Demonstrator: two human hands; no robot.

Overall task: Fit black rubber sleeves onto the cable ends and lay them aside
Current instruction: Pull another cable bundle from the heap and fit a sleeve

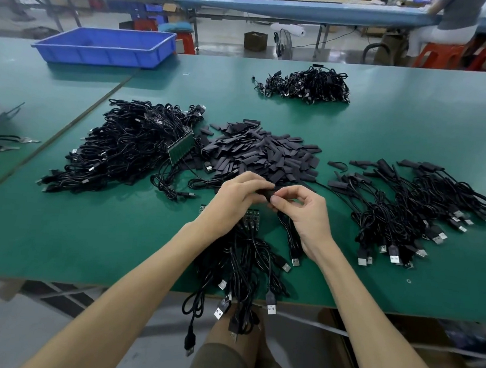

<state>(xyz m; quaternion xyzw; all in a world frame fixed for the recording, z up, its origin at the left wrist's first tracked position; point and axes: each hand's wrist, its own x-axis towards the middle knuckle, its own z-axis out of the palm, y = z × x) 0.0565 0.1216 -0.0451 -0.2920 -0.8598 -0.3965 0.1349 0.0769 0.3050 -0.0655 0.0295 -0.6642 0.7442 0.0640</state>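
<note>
My left hand (236,197) and my right hand (303,214) meet above the green table (89,230), both pinching one black rubber sleeve (267,193) between their fingertips. A black cable (291,236) hangs from my right hand down to its USB plug. A heap of loose black sleeves (264,153) lies just behind my hands. Under my wrists a bunch of cables (241,270) on a small circuit strip runs over the table's front edge. To the right lie cables with sleeves fitted (413,201).
A big tangle of black cables (123,146) with a green circuit strip (181,148) lies at the left. A smaller cable pile (306,83) sits farther back. A blue plastic tray (107,46) stands at the back left. A person sits on a stool at the far right.
</note>
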